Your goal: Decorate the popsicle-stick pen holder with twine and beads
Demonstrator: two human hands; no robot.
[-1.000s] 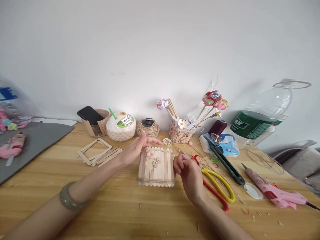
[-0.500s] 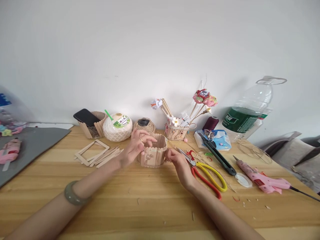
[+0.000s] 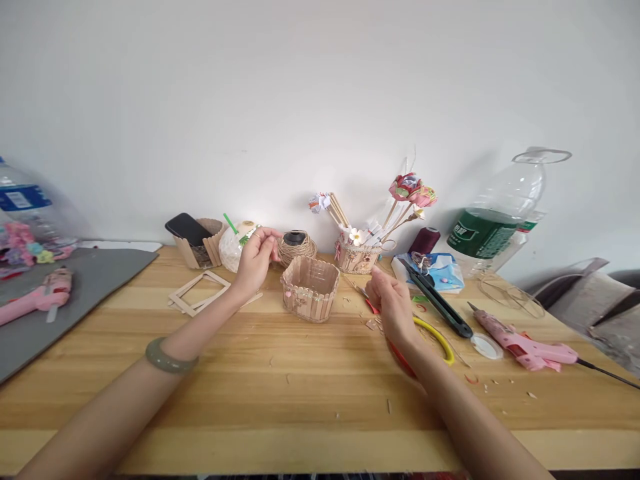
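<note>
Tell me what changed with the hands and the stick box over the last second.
The popsicle-stick box, earlier tipped on its side between both hands, now stands upright on the table, let go. The left hand has gone up and back to the twine ball and coconut drink. The right hand has drawn off toward the scissors. The glue gun, cutter and stick frame lie as before.

Green bangle [image 3: 171,357], finger ring [image 3: 257,235]

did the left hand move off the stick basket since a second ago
Yes. The left hand has left the popsicle-stick basket and gone back toward the twine ball.
</note>
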